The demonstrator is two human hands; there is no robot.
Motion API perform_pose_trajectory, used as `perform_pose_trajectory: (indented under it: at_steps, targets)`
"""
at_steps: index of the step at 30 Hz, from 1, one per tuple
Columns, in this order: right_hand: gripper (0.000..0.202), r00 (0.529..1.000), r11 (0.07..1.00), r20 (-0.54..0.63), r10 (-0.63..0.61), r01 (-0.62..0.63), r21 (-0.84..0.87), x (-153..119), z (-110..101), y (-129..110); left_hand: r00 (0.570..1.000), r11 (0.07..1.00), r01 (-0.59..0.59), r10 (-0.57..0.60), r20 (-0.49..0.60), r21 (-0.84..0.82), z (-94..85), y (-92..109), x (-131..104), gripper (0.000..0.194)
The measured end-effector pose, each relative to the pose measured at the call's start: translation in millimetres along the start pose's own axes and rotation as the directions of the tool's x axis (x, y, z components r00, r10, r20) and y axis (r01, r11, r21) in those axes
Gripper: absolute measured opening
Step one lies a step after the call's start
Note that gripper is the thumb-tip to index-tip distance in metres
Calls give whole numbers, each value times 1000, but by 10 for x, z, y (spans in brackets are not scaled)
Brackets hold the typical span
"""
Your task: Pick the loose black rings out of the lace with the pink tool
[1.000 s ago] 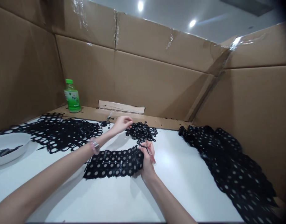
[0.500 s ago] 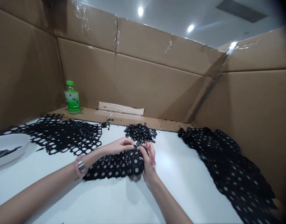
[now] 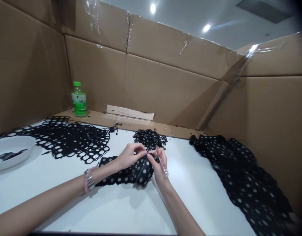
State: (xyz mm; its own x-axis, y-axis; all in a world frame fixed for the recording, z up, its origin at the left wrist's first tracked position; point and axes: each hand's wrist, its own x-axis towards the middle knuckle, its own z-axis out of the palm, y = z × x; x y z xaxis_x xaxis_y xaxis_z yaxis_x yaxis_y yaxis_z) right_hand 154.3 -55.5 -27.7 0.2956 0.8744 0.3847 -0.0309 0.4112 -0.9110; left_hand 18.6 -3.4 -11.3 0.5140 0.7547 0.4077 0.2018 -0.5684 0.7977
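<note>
While right hand (image 3: 162,165) grips dotted sheet (image 3: 143,172), left hand (image 3: 131,156) pinches at sheet's top edge, contents indiscernible.

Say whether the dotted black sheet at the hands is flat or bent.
Bent: the dotted black sheet curls up at the right hand; its left part lies flatter.

Passage over white tabletop (image 3: 195,186) between right hand (image 3: 162,165) and dotted heap (image 3: 247,177); ring pile (image 3: 148,138) blocks beyond hand.

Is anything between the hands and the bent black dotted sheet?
Nothing visible: the right hand grips the bent black sheet with pale round dots, and the left hand is right at its upper edge.
</note>
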Motion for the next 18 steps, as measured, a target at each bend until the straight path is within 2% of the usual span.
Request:
perform_pose_trajectory:
  at_steps: [4,6,9,11,13,16,18]
  targets:
    - [31,997,997,1,-76,76,-34,-24,11,-15,995,999,4,0,95,-41,7,34,31,25]
    - [30,997,997,-15,-70,69,-31,-28,2,-6,995,996,52,-45,88,-78,-62,-32,106,28]
    - [27,995,1000,-95,-18,20,18,-24,-15,40,989,982,131,-139,-49,-133,-221,-207,315,31]
    - [25,991,997,-128,35,-25,77,-16,-18,81,979,982,131,-150,-140,-134,-297,-314,511,32]
    - [23,991,987,-99,92,-78,142,-7,-10,116,977,986,114,-134,-168,-120,-299,-381,720,31]
    - [23,988,969,-48,148,-135,208,2,3,137,990,989,99,-109,-90,-110,-182,-400,943,30]
    - [23,988,966,-48,149,-134,222,2,2,129,995,989,99,-102,-16,-110,-95,-375,947,37]
